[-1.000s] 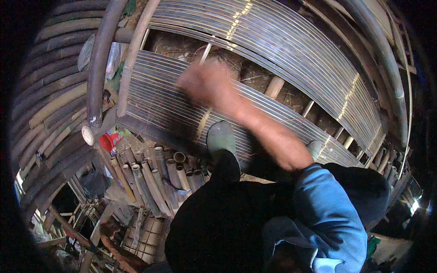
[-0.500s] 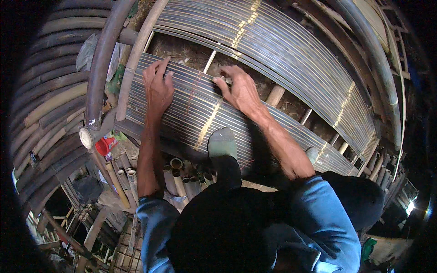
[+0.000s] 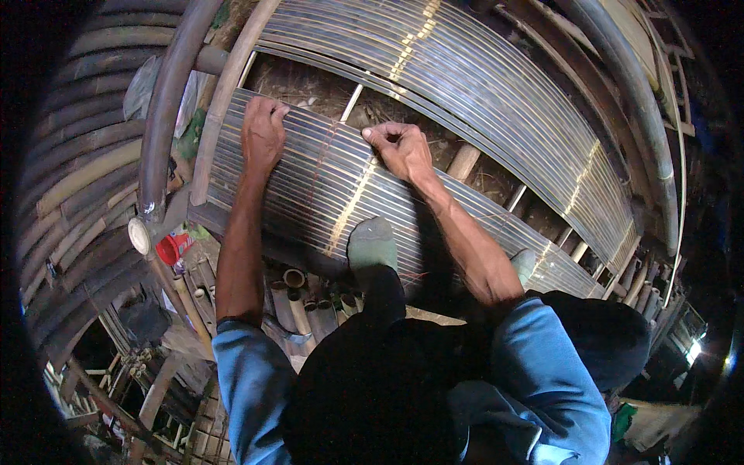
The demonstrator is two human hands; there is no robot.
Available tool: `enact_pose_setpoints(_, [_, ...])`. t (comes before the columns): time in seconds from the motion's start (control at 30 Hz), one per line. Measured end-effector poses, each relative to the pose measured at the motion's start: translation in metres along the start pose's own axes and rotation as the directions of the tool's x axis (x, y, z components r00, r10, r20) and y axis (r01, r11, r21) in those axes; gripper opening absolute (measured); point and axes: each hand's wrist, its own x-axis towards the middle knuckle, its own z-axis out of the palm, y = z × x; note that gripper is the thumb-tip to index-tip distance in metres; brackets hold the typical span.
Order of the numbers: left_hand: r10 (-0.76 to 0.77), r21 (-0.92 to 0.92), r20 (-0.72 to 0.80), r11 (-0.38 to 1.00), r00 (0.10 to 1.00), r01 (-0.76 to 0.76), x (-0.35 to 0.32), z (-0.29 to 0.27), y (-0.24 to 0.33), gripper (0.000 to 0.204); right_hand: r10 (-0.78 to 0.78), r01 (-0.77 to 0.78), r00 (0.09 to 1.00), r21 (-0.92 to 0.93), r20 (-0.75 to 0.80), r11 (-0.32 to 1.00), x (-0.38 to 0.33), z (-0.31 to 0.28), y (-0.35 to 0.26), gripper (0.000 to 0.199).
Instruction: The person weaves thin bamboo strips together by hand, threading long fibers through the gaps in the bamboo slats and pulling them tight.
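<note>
A near panel of long, thin dark slats with pale gaps (image 3: pixel 298 167) lies in front of me, with a yellowish tie band and thin reddish string crossing it. At its far edge, my left hand (image 3: pixel 263 133) is closed, fingers curled and thumb against them. My right hand (image 3: pixel 401 149) pinches with thumb and forefinger at the same edge, farther right. Whether an edge slat or a thin strand is between the fingers cannot be made out. My socked feet, the left one (image 3: pixel 372 242) plainest, rest on the panel.
Beyond a gap with pale crossbars (image 3: pixel 351 103) lies a second slatted panel (image 3: pixel 480 85). A thick bamboo pole (image 3: pixel 164 116) rises at left, near a red packet (image 3: pixel 172 246). Cut bamboo tubes (image 3: pixel 298 302) stand below the near panel. Curved poles (image 3: pixel 643 116) run along the right.
Both hands have gone from loosely spread fingers to closed ones at the panel's far edge. The whole view has shifted slightly.
</note>
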Motion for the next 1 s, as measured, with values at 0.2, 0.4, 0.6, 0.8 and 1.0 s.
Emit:
enact_pose_setpoints(0.2, [0.039,0.154,-0.061,0.988,0.997,-0.029,-0.006,0.012,0.022,0.024,-0.041,0.045,0.997,0.047,-0.068,0.998,0.001,0.000,-0.001,0.033])
enact_pose_setpoints(0.4, [0.016,0.073,-0.246,0.997,0.969,0.002,-0.061,0.039,0.079,0.027,-0.078,0.078,0.997,0.027,0.021,0.997,0.003,-0.009,-0.002,0.038])
enact_pose_setpoints(0.6, [0.017,0.303,-0.205,0.952,0.979,0.047,-0.073,0.062,0.084,0.013,0.019,-0.016,0.964,-0.013,0.264,1.000,0.031,0.007,-0.001,0.080])
enact_pose_setpoints(0.8, [-0.288,0.101,-0.129,0.948,0.949,0.301,-0.068,0.050,0.085,0.014,-0.012,0.004,0.936,0.024,0.352,1.000,0.052,0.020,0.025,0.055])
enact_pose_setpoints(1.0, [-0.410,-0.056,0.021,0.910,0.912,0.411,-0.081,0.020,0.090,0.026,-0.016,0.021,0.919,-0.008,0.394,1.000,0.042,0.017,0.013,0.052])
